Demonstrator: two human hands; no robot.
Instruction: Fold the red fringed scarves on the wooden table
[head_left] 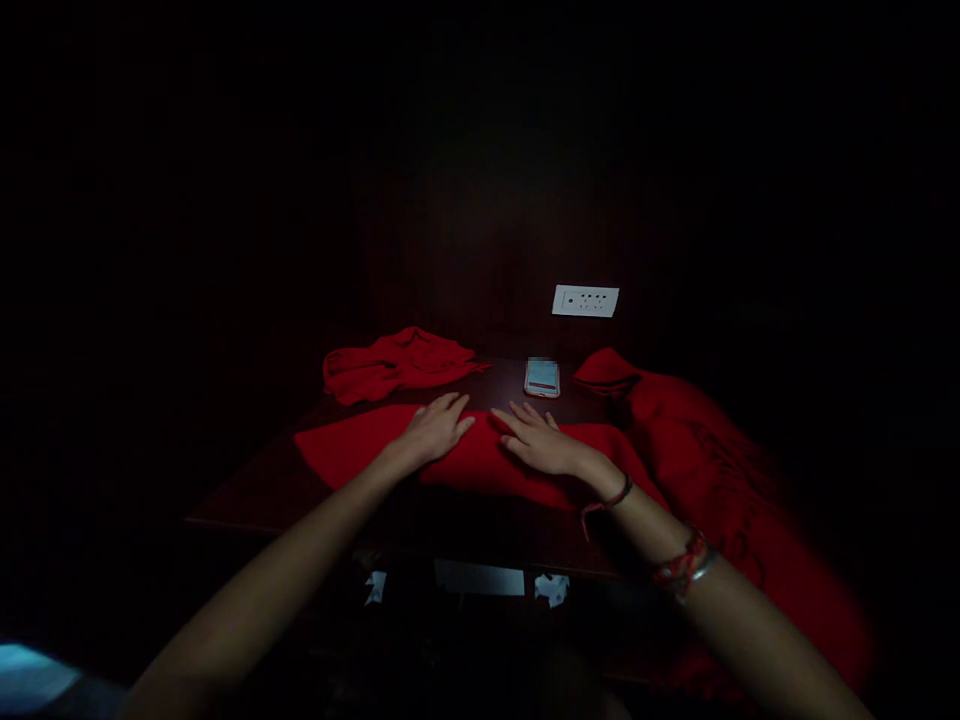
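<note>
firstly, at the near edge: two bare forearms reaching forward, the right one wearing a thin dark wristband (621, 492) and, farther up, red and silvery bangles (684, 565). below the table's front edge, a pale strip (480, 578) with a white scrap (376, 588) to its left and another (552, 589) to its right; their nature cannot be told. next, one dark table (247, 500), dimly lit. upon it, one flat red cloth (480, 460), laid crosswise beneath both hands. left hand (439, 428) and right hand (541, 442): apart from each other, palms down, fingers spread, resting on the cloth, gripping nothing. at right, one larger red cloth (720, 480), dark-marked, meeting the flat one; whether they are joined cannot be told. beyond the hands, one phone (542, 376), screen lit; to its left, one crumpled red cloth (397, 363). farthest, one white socket plate (586, 301) on the dark wall.
</note>
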